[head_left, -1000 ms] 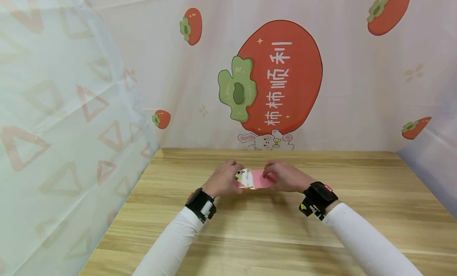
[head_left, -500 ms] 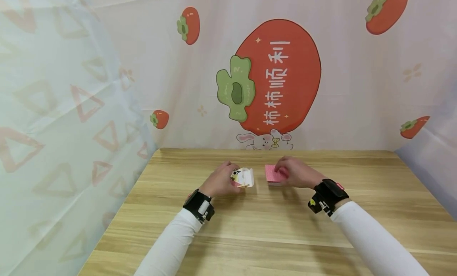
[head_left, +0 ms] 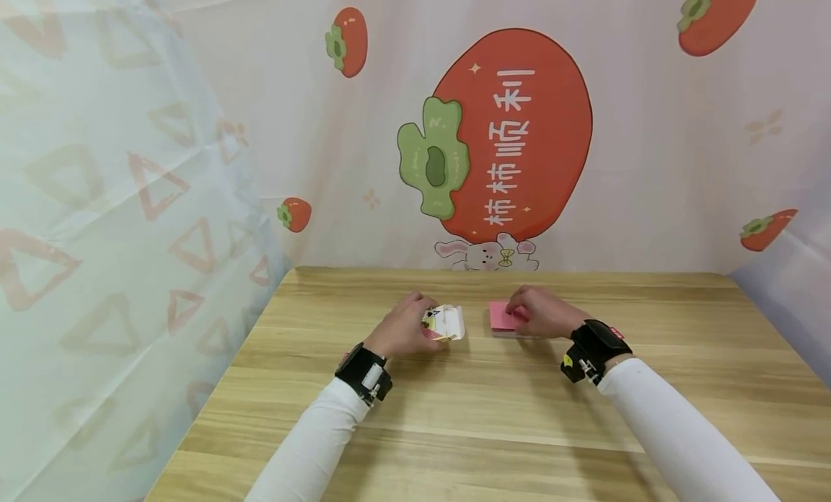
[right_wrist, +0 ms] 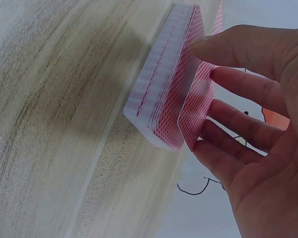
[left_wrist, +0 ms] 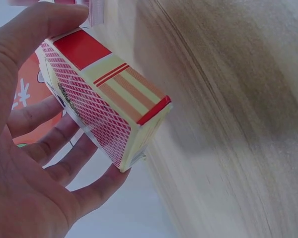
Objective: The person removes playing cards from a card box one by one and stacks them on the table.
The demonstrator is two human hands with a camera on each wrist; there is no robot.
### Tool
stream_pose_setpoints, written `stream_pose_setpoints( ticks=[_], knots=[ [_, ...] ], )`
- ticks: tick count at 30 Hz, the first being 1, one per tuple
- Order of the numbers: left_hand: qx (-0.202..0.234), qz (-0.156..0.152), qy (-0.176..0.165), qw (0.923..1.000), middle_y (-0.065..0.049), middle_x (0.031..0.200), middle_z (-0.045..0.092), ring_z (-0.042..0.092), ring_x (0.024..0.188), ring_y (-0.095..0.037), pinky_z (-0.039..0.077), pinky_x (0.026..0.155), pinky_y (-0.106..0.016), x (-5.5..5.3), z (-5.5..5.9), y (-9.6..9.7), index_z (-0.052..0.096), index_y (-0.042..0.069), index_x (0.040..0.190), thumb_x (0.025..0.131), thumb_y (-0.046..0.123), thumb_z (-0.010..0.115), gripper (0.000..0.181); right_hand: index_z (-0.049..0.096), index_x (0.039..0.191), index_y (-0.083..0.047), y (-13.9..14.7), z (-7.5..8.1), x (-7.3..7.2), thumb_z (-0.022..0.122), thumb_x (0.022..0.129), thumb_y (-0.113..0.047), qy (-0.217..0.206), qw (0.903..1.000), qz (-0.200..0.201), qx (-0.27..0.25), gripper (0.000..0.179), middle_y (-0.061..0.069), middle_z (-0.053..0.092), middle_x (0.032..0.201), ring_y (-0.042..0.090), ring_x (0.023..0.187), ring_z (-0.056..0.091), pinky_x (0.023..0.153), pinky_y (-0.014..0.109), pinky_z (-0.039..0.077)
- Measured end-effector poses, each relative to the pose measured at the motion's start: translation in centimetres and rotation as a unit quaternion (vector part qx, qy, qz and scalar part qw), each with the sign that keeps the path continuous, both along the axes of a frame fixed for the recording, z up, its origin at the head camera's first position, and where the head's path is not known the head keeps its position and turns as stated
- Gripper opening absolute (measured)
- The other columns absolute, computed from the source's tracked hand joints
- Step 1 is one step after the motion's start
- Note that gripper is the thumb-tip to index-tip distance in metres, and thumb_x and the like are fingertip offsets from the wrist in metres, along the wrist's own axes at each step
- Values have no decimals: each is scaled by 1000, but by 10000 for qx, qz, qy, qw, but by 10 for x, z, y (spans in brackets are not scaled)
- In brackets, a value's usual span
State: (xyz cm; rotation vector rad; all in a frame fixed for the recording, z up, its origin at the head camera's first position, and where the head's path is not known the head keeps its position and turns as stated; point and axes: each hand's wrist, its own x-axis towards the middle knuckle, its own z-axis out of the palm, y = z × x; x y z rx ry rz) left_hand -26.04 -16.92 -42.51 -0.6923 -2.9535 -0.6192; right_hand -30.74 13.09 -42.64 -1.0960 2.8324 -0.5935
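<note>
My left hand (head_left: 399, 331) holds a card box (head_left: 448, 323) between thumb and curled fingers, its white end flap open toward the right. In the left wrist view the box (left_wrist: 92, 91) shows red-and-white checked and striped sides. To the right, my right hand (head_left: 547, 314) is at a deck of playing cards (head_left: 500, 319) with red patterned backs. In the right wrist view the deck (right_wrist: 161, 82) lies low by the tabletop. One playing card (right_wrist: 198, 109) stands away from its top, tilted, with fingertips at its far edge and the thumb at the near side.
Both hands work over a wood-grain table (head_left: 448, 430), near its back edge. Behind it hangs a pale cloth backdrop (head_left: 636, 163) printed with persimmons and a rabbit. Another cloth (head_left: 130, 285) with triangles hangs along the left.
My right hand has drawn the deck out of the box and moved it right. A gap now separates box and deck. The left hand has shifted only slightly.
</note>
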Motion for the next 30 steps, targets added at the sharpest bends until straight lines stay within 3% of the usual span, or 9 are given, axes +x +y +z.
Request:
stream_pose_setpoints(
  ticks=[30],
  knots=[
    [-49,-7,-67,10000,0,108,48,45,95,-15,39,82,-27,4,4,2,54,10,120,61,38,80,70,67,101,-8,-1,-9,-4,77,67,-15,-164,9997,-129,133,35,8,55,108,26,102,51,89,40,40]
  ],
)
